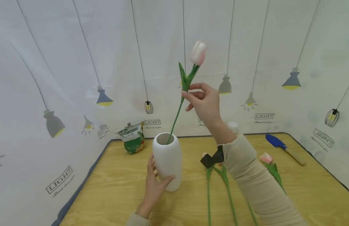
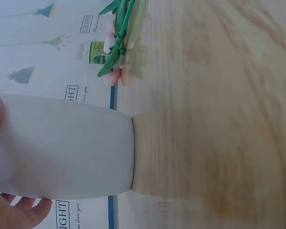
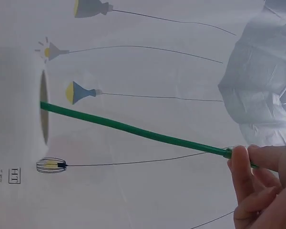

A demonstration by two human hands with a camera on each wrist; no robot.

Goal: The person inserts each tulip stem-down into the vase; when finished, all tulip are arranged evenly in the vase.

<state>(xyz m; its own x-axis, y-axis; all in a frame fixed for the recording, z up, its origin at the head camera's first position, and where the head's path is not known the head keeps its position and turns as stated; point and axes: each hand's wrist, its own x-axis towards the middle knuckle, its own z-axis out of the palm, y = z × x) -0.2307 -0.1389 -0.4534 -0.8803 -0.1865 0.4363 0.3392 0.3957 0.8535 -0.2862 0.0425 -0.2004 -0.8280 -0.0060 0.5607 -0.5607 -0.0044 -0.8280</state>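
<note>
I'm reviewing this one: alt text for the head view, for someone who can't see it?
A right hand pinches a pink tulip, its stem reaching into a white vase that the left hand holds on a wooden table. More tulips and a trowel lie to the right.

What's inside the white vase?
The green stem of the pink tulip goes into the white vase, and a bit of inner wall shows. The vase's sides hide its bottom, so I can't see the stem's tip or whether anything else is inside.
</note>
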